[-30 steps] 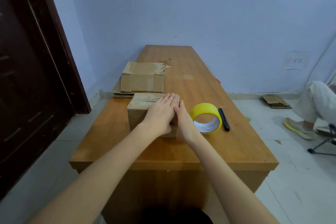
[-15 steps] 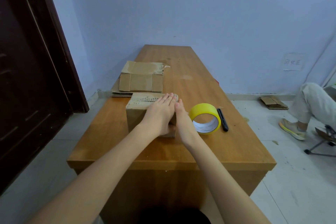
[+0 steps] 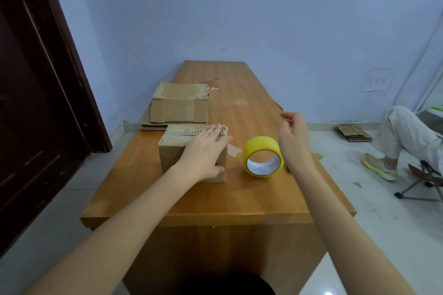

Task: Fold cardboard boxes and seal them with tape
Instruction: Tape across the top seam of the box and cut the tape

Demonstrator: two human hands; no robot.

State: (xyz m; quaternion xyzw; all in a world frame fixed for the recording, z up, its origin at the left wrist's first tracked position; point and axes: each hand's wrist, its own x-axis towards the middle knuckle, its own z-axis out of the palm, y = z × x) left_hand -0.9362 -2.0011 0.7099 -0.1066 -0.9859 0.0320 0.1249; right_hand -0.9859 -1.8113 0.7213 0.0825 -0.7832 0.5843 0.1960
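My left hand (image 3: 203, 151) lies flat, pinning the cardboard box (image 3: 191, 153) flaps closed; right hand (image 3: 293, 136), loosely curled and empty, hovers above the yellow tape roll (image 3: 263, 159).

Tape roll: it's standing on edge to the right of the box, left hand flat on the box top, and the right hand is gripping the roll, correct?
Not quite. In the head view the right hand hangs open beside the yellow tape roll, gripping nothing. The roll does stand on edge to the right of the box, with the left hand flat on top.

Right hand (image 3: 293, 141) hides whatever lies behind it.
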